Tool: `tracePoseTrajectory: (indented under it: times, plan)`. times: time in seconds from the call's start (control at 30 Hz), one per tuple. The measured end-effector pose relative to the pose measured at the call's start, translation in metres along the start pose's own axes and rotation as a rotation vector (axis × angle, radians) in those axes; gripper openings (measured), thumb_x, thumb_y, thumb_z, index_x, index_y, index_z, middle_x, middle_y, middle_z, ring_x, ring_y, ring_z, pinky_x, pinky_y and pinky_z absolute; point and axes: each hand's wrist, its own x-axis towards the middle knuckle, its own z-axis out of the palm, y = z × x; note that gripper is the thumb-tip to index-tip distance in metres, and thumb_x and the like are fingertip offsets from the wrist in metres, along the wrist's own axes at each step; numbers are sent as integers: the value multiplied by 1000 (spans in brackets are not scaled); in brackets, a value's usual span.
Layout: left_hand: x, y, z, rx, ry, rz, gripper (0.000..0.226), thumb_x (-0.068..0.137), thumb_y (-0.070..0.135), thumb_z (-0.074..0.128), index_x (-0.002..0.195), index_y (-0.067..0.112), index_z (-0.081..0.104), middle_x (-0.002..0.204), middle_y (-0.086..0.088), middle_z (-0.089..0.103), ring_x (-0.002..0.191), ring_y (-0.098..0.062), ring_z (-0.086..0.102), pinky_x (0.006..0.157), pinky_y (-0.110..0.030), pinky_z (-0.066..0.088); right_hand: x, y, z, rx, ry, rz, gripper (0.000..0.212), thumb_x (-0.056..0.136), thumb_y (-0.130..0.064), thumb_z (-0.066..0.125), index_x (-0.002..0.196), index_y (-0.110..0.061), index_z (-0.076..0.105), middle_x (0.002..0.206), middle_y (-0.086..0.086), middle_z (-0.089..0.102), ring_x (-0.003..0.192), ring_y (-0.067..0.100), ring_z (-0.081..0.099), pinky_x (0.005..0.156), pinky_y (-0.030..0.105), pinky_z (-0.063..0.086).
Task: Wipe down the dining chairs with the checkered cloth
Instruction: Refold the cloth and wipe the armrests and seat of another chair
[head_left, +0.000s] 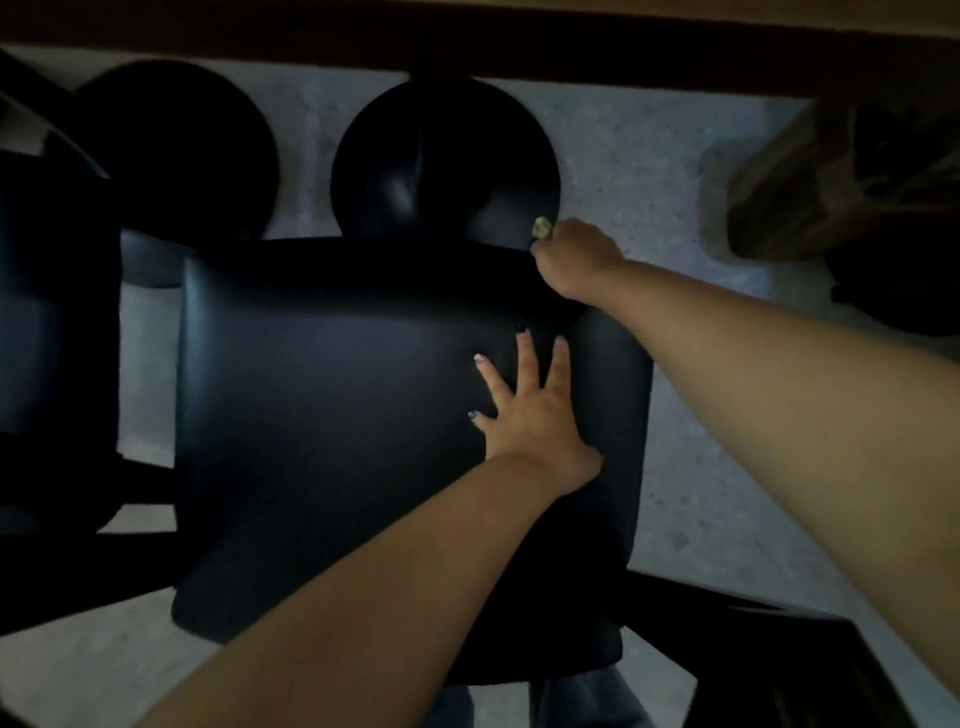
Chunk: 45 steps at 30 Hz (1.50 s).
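Observation:
A black padded dining chair seat fills the middle of the dim head view. My left hand lies flat on the seat's right part, fingers spread and straight. My right hand is curled at the seat's far right corner, gripping a small pale wad that looks like the cloth; only a bit of it shows above the knuckles, and its pattern cannot be made out.
Two round black stools stand beyond the chair on the grey floor. Another dark chair is at the left. A wooden table edge runs along the top. A brown bag sits at the upper right.

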Motion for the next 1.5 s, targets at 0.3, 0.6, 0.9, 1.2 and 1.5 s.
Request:
tracePoseTrajectory:
  times: [0.3,0.6,0.9,1.2,1.5]
  plan:
    - [-58,-176,-41,120,239,-340,142,58,61,82,143,46,-31,144,-7,-52,136,-47,-38,102,-79,14,23,-75,31,-94,-53,-2,44,101,-30,36,126,3,52,131,24,51,117,39,51,85,30,39]
    - [-85,-229,-5,176,232,-281,142,66,61,78,140,37,-41,146,-13,-50,132,-52,-39,103,-76,25,25,-182,82,-193,-51,-167,44,100,-33,36,125,-2,55,129,24,54,116,42,53,98,44,44]
    - [-80,-234,4,89,271,-253,146,60,52,86,145,38,-33,148,-14,-46,131,-52,-41,98,-82,17,32,-261,132,-347,-32,-332,38,98,-23,41,122,3,56,128,26,55,118,41,52,92,37,44]
    - [-74,-229,6,32,263,-268,142,65,38,87,146,38,-30,146,-14,-49,129,-53,-43,95,-85,10,11,-326,175,-529,-120,-747,29,94,-16,41,113,-2,59,119,28,58,110,42,56,84,37,45]
    - [-79,-230,4,16,286,-246,135,75,34,80,141,36,-37,144,-12,-52,127,-53,-45,97,-83,11,-63,-327,238,-1099,-538,-1064,28,93,-17,41,108,-3,60,114,19,60,78,30,50,67,33,37]
